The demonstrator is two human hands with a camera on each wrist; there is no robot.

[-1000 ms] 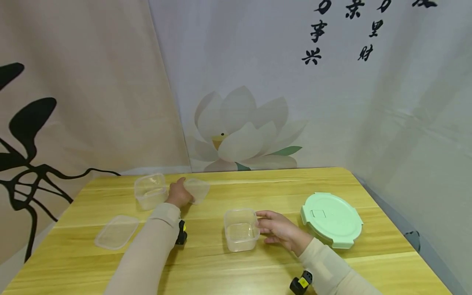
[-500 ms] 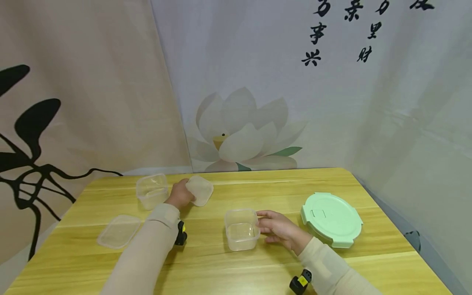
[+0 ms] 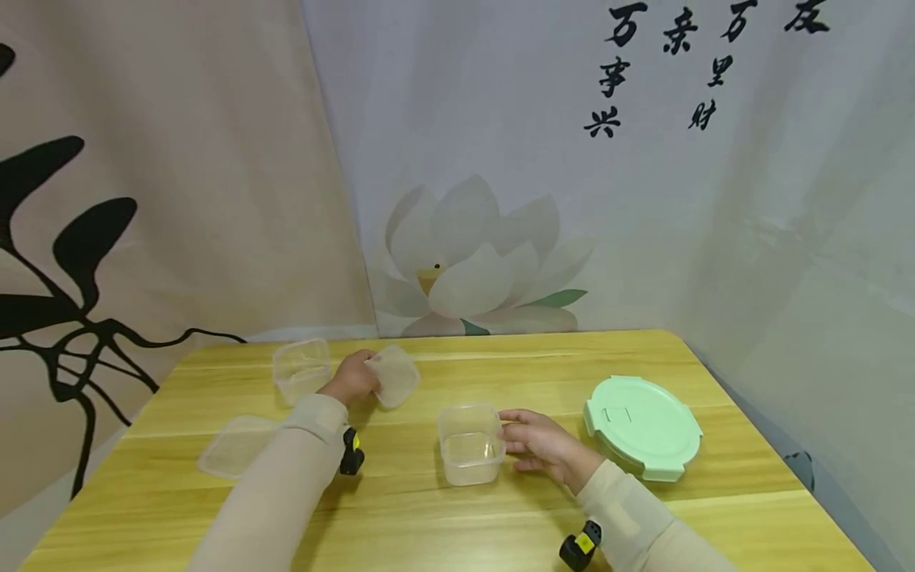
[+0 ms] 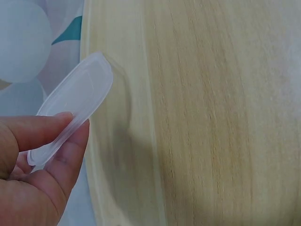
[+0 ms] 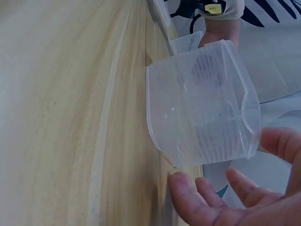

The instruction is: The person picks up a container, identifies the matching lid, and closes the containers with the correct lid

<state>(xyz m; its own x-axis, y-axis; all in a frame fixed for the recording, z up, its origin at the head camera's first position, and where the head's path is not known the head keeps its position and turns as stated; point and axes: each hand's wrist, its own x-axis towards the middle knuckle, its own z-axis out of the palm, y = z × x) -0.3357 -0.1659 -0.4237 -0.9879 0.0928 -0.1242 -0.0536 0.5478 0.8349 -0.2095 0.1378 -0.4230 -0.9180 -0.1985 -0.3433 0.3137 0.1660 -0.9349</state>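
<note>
Head view, left hand: left of centre in the frame, the left hand (image 3: 353, 379) pinches the held lid (image 3: 396, 377) by its left edge.
Head view, right hand: right of centre, the right hand (image 3: 543, 446) has loosely bent fingers at the right side of the centre tub (image 3: 469, 469), not wrapped round it.
Head view, uncovered: the centre tub, in the lower middle, and the rear tub (image 3: 300, 373), left of the left hand, both have no lid on.
Head view, lying flat: the second lid (image 3: 236, 447) is at lower left on the table (image 3: 429, 524), partly behind the left sleeve (image 3: 264, 477).
Head view, covered: the green-lidded container (image 3: 643, 429), at right, has its lid on.
Left wrist view, held lid: at left of the frame, tilted between thumb and fingers, seemingly raised off the table; by my judgement, picking it up is done, and placing it is not.
Right wrist view, centre tub: at right of the frame, empty as far as shows; one digit appears to touch its rim, the other fingertips sit apart below.
</note>
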